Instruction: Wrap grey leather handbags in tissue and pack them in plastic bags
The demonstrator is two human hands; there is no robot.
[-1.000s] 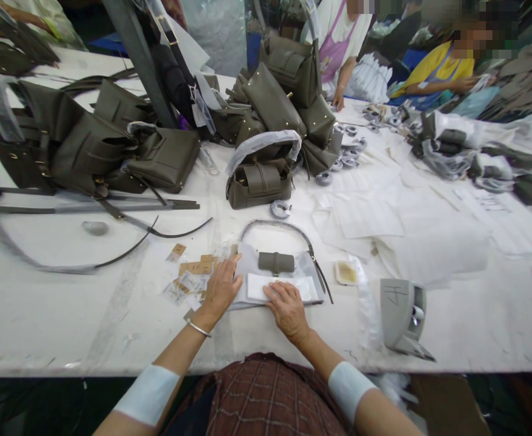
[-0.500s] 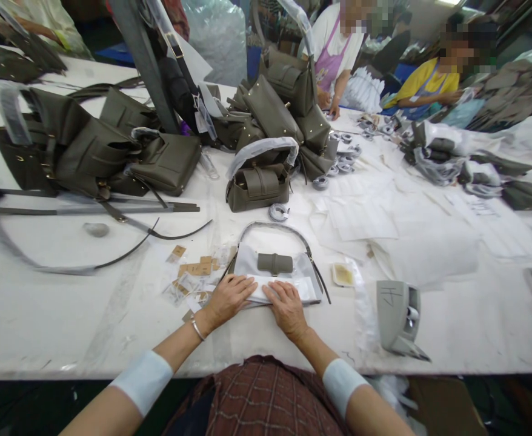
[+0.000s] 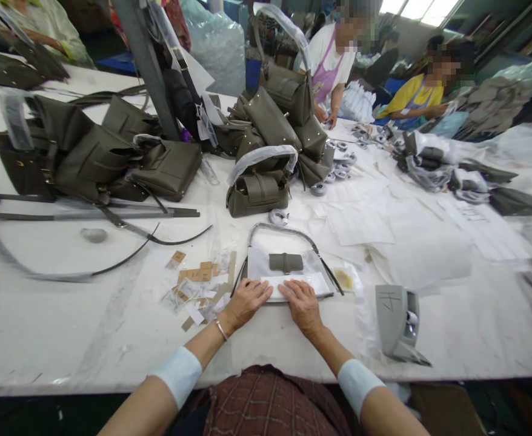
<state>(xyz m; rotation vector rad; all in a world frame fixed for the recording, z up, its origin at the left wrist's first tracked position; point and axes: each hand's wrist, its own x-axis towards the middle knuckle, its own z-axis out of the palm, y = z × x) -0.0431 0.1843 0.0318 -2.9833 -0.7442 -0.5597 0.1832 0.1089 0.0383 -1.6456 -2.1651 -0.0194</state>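
A dark olive handbag (image 3: 286, 262) lies flat before me, its body covered in white wrapping paper (image 3: 309, 283) and its flap tab showing through. The plastic-wrapped handle (image 3: 284, 227) arches away from me on the table. My left hand (image 3: 246, 300) rests flat on the near left part of the paper, fingers stretched out. On the near right part, my right hand (image 3: 303, 303) presses down in the same way, fingers extended. A narrow gap of paper shows between the two hands. Neither hand grasps anything.
Brown tags and clear packets (image 3: 197, 287) lie left of the bag. A grey tape dispenser (image 3: 391, 321) stands at right, near a small yellowish pad (image 3: 342, 278). Another olive handbag (image 3: 259, 192) stands behind, before piled bags (image 3: 272, 118). Co-workers are across the table.
The wrapped handbag has shifted right along the table, both hands moving with it and staying flat on the paper. Its right strap now overlaps the yellowish pad. The view has tilted slightly.
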